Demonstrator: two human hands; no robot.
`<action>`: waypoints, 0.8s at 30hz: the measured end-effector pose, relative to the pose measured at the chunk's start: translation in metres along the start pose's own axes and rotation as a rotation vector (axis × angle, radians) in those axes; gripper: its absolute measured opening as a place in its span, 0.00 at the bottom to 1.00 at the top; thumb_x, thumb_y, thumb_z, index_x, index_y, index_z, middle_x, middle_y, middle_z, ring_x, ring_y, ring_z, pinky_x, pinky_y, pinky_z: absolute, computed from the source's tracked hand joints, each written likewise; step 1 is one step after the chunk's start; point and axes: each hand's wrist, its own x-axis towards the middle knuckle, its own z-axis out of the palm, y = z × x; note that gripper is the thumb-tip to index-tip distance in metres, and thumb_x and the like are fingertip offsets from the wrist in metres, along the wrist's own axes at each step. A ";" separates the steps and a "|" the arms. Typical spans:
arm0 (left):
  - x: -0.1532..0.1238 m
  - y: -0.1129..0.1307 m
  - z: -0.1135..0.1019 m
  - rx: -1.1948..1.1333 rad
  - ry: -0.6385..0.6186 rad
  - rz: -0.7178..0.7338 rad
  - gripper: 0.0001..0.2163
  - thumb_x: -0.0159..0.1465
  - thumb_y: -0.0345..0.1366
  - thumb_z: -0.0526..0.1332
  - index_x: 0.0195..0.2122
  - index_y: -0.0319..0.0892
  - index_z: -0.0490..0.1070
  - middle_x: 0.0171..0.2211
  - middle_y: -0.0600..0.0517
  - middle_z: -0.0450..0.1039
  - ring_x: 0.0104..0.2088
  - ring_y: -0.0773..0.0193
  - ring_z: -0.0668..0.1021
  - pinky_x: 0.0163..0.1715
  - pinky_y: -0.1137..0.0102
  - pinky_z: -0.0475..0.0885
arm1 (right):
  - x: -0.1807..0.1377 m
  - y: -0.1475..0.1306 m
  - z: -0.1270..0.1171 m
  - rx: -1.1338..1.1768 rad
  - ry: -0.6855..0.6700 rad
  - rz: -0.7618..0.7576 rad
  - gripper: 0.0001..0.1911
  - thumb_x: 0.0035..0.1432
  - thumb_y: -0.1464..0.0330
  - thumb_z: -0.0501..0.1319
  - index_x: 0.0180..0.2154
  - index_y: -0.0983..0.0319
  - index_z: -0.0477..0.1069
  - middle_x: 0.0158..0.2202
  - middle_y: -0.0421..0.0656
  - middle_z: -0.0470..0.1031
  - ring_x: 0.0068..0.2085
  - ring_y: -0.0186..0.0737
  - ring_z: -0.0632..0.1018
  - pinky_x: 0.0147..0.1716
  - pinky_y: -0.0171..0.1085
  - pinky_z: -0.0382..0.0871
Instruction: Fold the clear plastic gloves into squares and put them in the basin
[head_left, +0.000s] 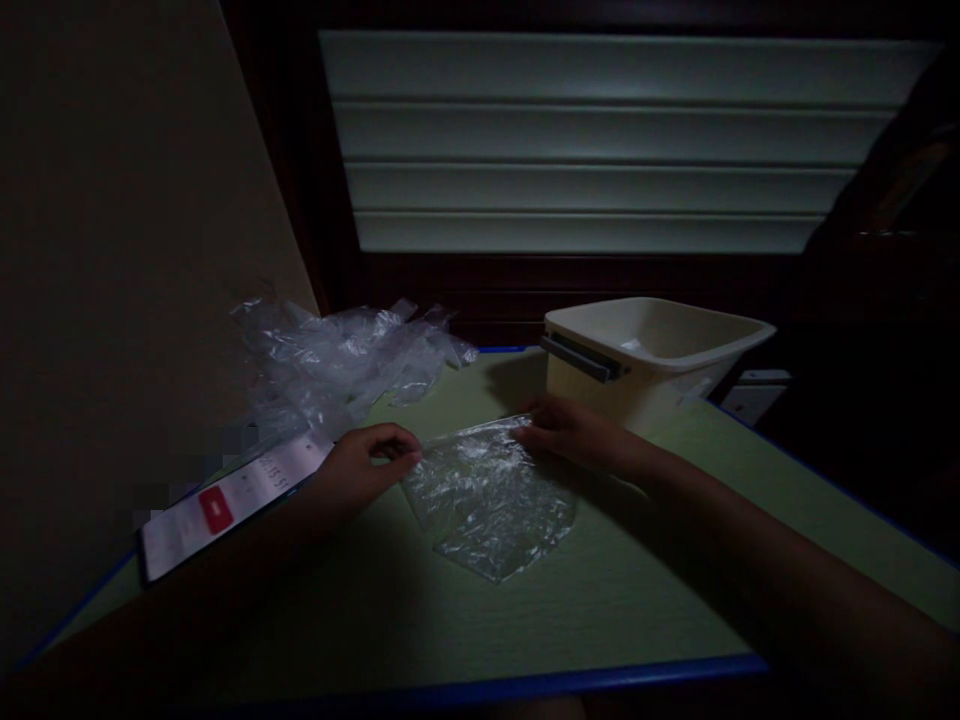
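A clear plastic bag (pixel 491 500) lies flat on the green table (pixel 570 610). My left hand (pixel 364 465) pinches the bag's upper left corner with curled fingers. My right hand (pixel 574 432) holds the bag's upper right corner, fingers closed on its edge. The bag's top edge is stretched between the two hands. The scene is dim.
A heap of crumpled clear plastic bags (pixel 341 360) lies at the back left. A phone (pixel 225 500) with a lit screen and a red button rests at the left. A cream plastic bin (pixel 645 355) stands behind my right hand. The table has a blue edge (pixel 525 685).
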 end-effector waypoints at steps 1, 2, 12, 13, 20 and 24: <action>0.000 0.000 0.000 -0.001 0.000 0.001 0.10 0.52 0.41 0.59 0.26 0.40 0.72 0.28 0.51 0.75 0.31 0.60 0.76 0.35 0.65 0.72 | 0.001 0.001 -0.001 -0.002 -0.021 -0.002 0.11 0.56 0.63 0.56 0.36 0.65 0.65 0.27 0.43 0.71 0.26 0.34 0.70 0.23 0.32 0.62; 0.000 -0.001 0.000 -0.001 0.000 0.002 0.09 0.52 0.41 0.59 0.27 0.40 0.72 0.28 0.51 0.75 0.31 0.60 0.76 0.35 0.65 0.72 | 0.001 0.002 -0.001 -0.005 -0.036 -0.004 0.09 0.55 0.64 0.57 0.33 0.65 0.66 0.26 0.42 0.70 0.25 0.34 0.70 0.23 0.32 0.62; 0.000 0.000 -0.002 -0.083 -0.104 -0.056 0.17 0.49 0.45 0.61 0.35 0.37 0.71 0.33 0.48 0.74 0.36 0.57 0.76 0.40 0.64 0.70 | 0.003 0.003 -0.005 0.011 -0.019 -0.007 0.06 0.52 0.68 0.56 0.26 0.63 0.65 0.23 0.40 0.67 0.24 0.33 0.68 0.24 0.34 0.61; 0.000 0.000 -0.002 -0.088 -0.120 -0.056 0.17 0.49 0.44 0.61 0.35 0.37 0.71 0.33 0.48 0.74 0.36 0.57 0.76 0.40 0.64 0.70 | 0.003 0.003 -0.006 0.014 -0.013 -0.006 0.06 0.52 0.68 0.56 0.26 0.63 0.65 0.23 0.40 0.67 0.23 0.33 0.68 0.24 0.33 0.61; 0.001 -0.003 -0.002 -0.007 -0.110 -0.019 0.13 0.48 0.44 0.59 0.29 0.38 0.70 0.29 0.50 0.73 0.33 0.57 0.76 0.38 0.64 0.70 | 0.001 0.000 -0.007 0.039 -0.051 0.003 0.09 0.52 0.64 0.58 0.28 0.63 0.66 0.24 0.41 0.70 0.26 0.35 0.71 0.25 0.34 0.63; 0.001 -0.001 -0.002 0.015 -0.100 -0.023 0.14 0.49 0.45 0.58 0.29 0.39 0.70 0.28 0.50 0.73 0.33 0.57 0.76 0.37 0.64 0.70 | 0.001 0.001 -0.007 0.035 -0.072 0.021 0.08 0.47 0.65 0.61 0.29 0.63 0.68 0.25 0.40 0.70 0.26 0.35 0.71 0.25 0.33 0.63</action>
